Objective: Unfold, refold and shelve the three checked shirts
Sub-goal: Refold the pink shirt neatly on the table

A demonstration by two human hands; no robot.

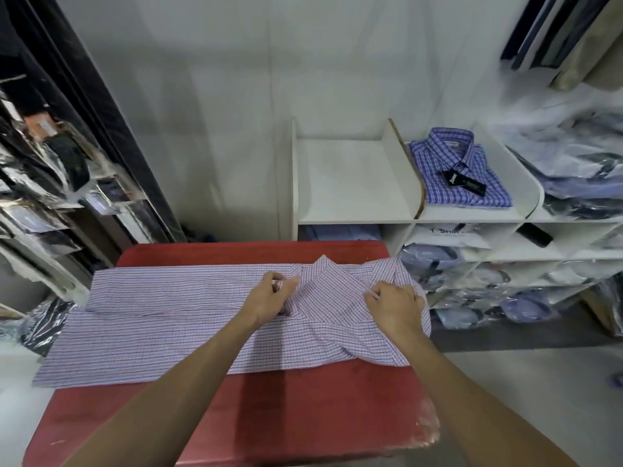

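Shirt, pink/lilac check (188,318), lies face down across the red desk (303,416), long axis running left-right, collar end toward the right. Its left end hangs past the desk's left edge. Sleeves/side panels are folded in over the back, w/ a diagonal fold crossing near the collar.

Left hand (269,298) sits on the cloth just left of the collar area, fingers curled and pinching a fold of fabric. Right hand (394,305) is at the shirt's right end near the desk's right edge, fingers curled down into the cloth and gripping it; exact pinch point is hidden under the knuckles, prob. a shoulder or collar edge. Both forearms reach in from the bottom of the view.

Behind the desk stands a white shelf unit (354,214). A blue checked shirt (462,173) lies folded in the top row's middle compartment, collar toward the wall, w/ a black tag (467,185) on its front. Lower compartments and the right side hold shirts in clear plastic bags (573,163). A dark phone-like item (534,234) lies on a lower shelf, right of centre. More bagged goods (50,183) hang on a rack at far left.
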